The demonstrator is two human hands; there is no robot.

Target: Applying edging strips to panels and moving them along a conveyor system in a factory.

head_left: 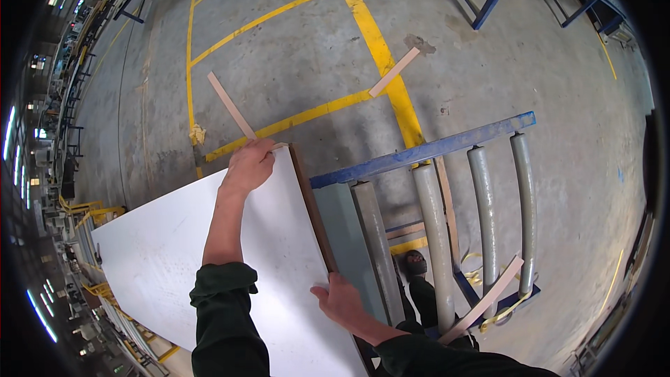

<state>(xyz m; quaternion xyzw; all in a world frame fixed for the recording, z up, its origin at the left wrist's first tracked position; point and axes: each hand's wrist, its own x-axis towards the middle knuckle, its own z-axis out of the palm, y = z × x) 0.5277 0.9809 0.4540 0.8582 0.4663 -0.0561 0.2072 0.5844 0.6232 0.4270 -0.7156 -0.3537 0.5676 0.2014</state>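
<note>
White panel [167,265] with a brown side edge [312,213], lying face up beside bare rollers [433,237]. The left hand [251,165] bends over the far edge near the corner; the right hand [340,301] rests its thumb on top at the side edge. Fingertips are partly hidden, so whether either hand grips cannot be told. The step in hand appears to be edge handling; the next move calls for even contact. A blue rail [447,150] and a slanting wooden strip [485,300] obstruct the right.
</note>
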